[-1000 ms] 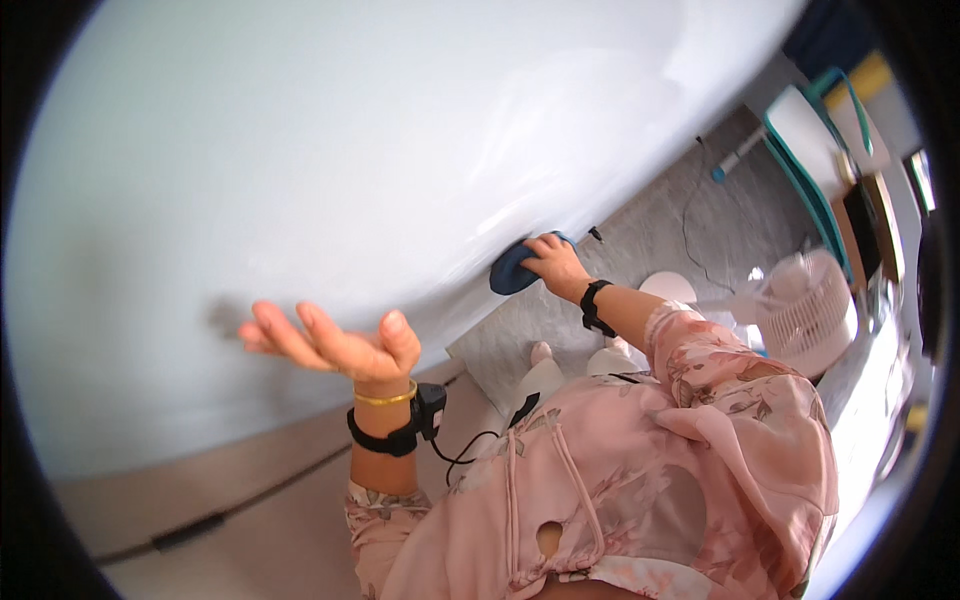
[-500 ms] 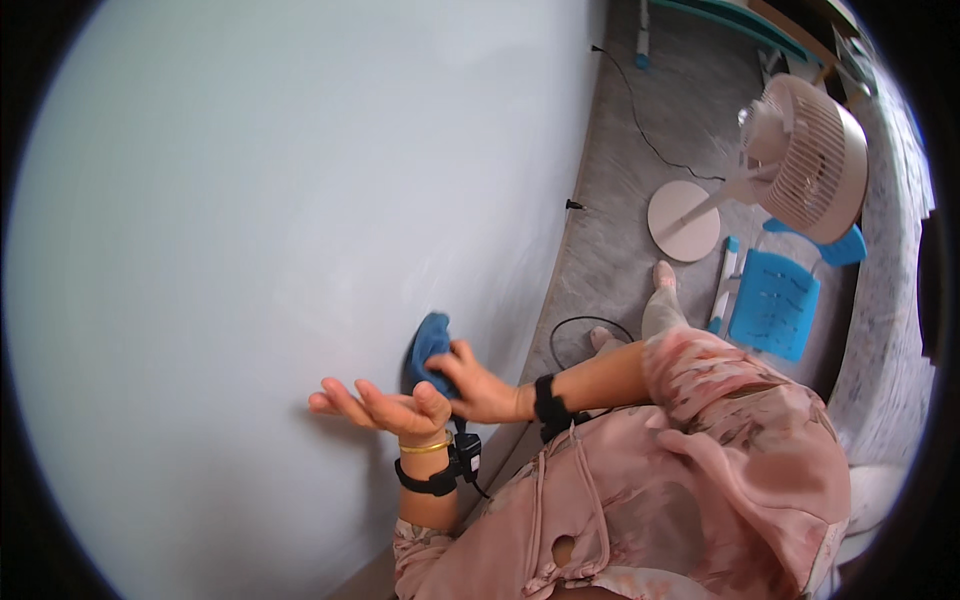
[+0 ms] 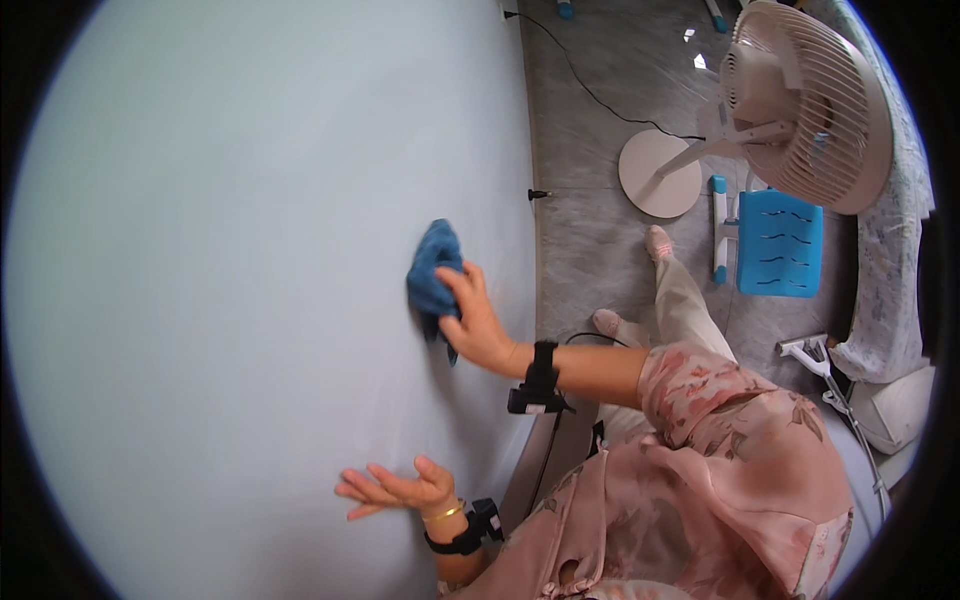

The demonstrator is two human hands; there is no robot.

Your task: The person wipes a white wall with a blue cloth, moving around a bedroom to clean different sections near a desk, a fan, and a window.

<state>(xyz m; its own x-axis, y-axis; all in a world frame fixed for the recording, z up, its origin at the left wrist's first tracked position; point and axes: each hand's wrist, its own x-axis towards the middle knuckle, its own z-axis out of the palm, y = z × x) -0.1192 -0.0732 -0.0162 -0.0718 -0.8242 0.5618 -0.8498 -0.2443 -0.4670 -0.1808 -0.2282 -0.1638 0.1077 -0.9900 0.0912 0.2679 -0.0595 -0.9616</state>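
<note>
Since half a second before, the right hand (image 3: 480, 325) had slid the blue cloth (image 3: 433, 275) higher up the pale wall (image 3: 250, 250), away from the left hand (image 3: 395, 490). Its fingers pressed the bunched cloth flat on the wall. Lower down, the left hand lay open, fingers spread, touching the wall. On the grey floor (image 3: 600, 160) stood a white fan (image 3: 800, 100) and a blue stool (image 3: 780, 243).

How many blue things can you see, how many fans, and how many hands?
Blue things: 2, the cloth under the right hand and the plastic stool on the floor
Fans: 1, the pale standing fan
Hands: 2, the right hand and the left hand, flat on the wall
Total: 5
</note>
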